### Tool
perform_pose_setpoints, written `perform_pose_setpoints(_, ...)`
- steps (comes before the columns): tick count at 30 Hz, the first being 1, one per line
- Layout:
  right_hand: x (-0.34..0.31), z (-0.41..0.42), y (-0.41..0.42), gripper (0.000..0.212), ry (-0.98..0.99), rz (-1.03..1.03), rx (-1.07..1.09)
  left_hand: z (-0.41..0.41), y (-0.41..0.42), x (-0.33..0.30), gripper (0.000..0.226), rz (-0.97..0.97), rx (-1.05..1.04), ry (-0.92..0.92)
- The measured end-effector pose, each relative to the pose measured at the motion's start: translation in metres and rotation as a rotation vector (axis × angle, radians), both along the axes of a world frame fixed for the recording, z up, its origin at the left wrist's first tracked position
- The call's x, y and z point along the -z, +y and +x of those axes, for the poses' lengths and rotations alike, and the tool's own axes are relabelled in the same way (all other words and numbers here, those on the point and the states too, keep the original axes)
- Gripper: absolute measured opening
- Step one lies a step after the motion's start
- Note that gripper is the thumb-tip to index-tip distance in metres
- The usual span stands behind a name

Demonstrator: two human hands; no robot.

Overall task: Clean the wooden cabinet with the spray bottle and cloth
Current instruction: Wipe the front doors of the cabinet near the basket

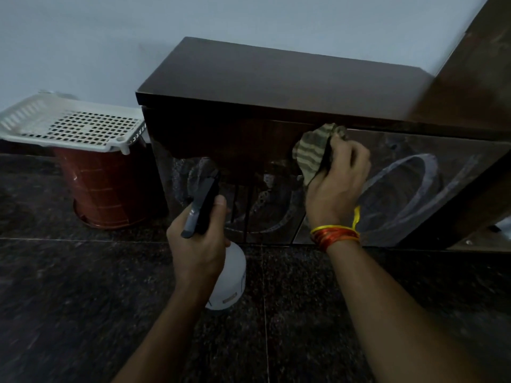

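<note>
Hands raised — left [197, 244] gripping bottle [229, 275], right [336, 183] cloth [312, 150].

A dark brown cabinet [276, 87] is seen, its front marked with pale circular patterns. The cloth [312, 153] is striped olive and beige. The spray bottle [226, 275] is white with a black-and-grey head.
</note>
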State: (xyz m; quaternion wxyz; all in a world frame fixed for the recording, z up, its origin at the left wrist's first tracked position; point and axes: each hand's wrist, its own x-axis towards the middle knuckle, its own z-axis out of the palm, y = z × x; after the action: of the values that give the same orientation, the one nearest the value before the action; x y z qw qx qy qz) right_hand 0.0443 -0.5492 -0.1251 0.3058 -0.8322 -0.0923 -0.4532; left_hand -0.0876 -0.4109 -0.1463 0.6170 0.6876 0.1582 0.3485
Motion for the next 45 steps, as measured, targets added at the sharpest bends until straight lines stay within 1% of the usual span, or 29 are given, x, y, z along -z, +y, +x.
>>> perform_pose_setpoints(5, 0.016, -0.010, 0.003, 0.032, 0.091, 0.095, -0.023, -0.001, 0.000, -0.002, 0.031, 0.006, -0.011, 0.006)
perform_pose_setpoints(7, 0.012, -0.010, 0.002, 0.033, 0.090, 0.097, -0.044, -0.001, 0.000, -0.002, 0.034, 0.005, -0.016, 0.002)
perform_pose_setpoints(13, -0.001, 0.000, -0.005, 0.041, 0.040, 0.054, -0.096, 0.001, -0.010, -0.005, 0.032, 0.018, 0.009, -0.010)
perform_pose_setpoints(16, 0.020, -0.006, -0.006, 0.037, 0.100, 0.085, -0.072, 0.001, -0.011, -0.006, 0.032, 0.005, 0.014, -0.003)
perform_pose_setpoints(19, 0.043, -0.014, -0.007, 0.031, 0.185, 0.096, -0.092, 0.000, -0.009, -0.009, 0.030, 0.002, 0.004, -0.004)
perform_pose_setpoints(21, 0.038, -0.012, -0.008, 0.032, 0.225, 0.153, -0.093, 0.002, -0.007, -0.011, 0.027, 0.008, -0.006, -0.016)
perform_pose_setpoints(22, 0.031, -0.012, -0.007, 0.034, 0.226, 0.170, -0.095, 0.002, -0.006, -0.012, 0.025, 0.011, -0.011, -0.022)
perform_pose_setpoints(25, 0.011, -0.012, -0.004, 0.035, 0.115, 0.152, -0.098, 0.004, -0.008, -0.012, 0.020, 0.013, -0.013, -0.024)
perform_pose_setpoints(28, 0.015, -0.010, -0.004, 0.034, 0.114, 0.140, -0.085, 0.004, -0.013, -0.007, 0.027, 0.016, -0.005, -0.001)
perform_pose_setpoints(33, 0.060, -0.016, -0.008, 0.030, 0.286, 0.073, -0.109, 0.002, -0.017, -0.005, 0.028, 0.000, 0.009, 0.013)
perform_pose_setpoints(39, 0.038, -0.011, -0.006, 0.028, 0.325, 0.188, -0.097, 0.003, -0.018, -0.001, 0.026, -0.009, 0.001, 0.023)
perform_pose_setpoints(42, 0.046, -0.014, -0.003, 0.024, 0.276, 0.158, -0.087, 0.004, -0.021, -0.001, 0.028, -0.014, 0.016, 0.017)
perform_pose_setpoints(45, 0.059, -0.020, 0.003, 0.024, 0.332, 0.186, -0.071, 0.003, -0.019, -0.001, 0.029, 0.001, 0.028, 0.018)
